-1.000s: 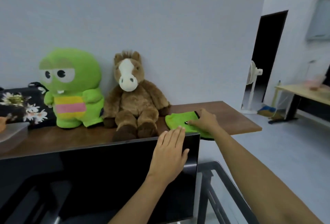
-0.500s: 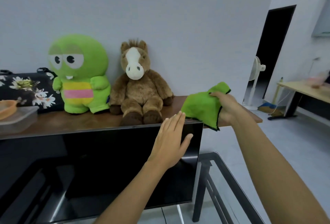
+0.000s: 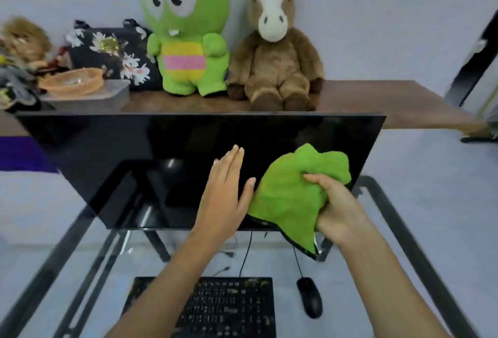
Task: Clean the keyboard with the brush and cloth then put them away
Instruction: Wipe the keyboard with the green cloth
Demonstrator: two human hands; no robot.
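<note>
Keyboard (image 3: 207,308), the flat black wired one, lies at the near edge of the glass-topped desk (image 3: 420,243) with pale specks of debris among its keys; your left forearm crosses its left part. A black wired mouse (image 3: 310,297) sits just right of it.

From the head camera, your right hand (image 3: 336,208) grips the crumpled bright green cloth with the dark edge (image 3: 285,197), fingers curled into its folds, so that it hangs in the air in front of the lower right part of the black monitor screen (image 3: 151,154), well above the keyboard. Your left hand (image 3: 223,192) is held flat with fingers straight and together, thumb out towards the cloth; whether the thumb touches it is hard to tell.

On the far brown wooden shelf (image 3: 377,98) sit a green frog-like plush toy (image 3: 186,28), a brown plush horse (image 3: 275,46), a black floral bag (image 3: 113,52) and, at far left, a clear plastic box (image 3: 107,95) with an orange basket (image 3: 72,81) on it. No brush shows anywhere.

You seem to be at the fetching step: the cloth is in hand and the keys are still dirty. Next you need to bring the cloth down and near, and find the brush, since loose crumbs should be swept out before wiping.
</note>
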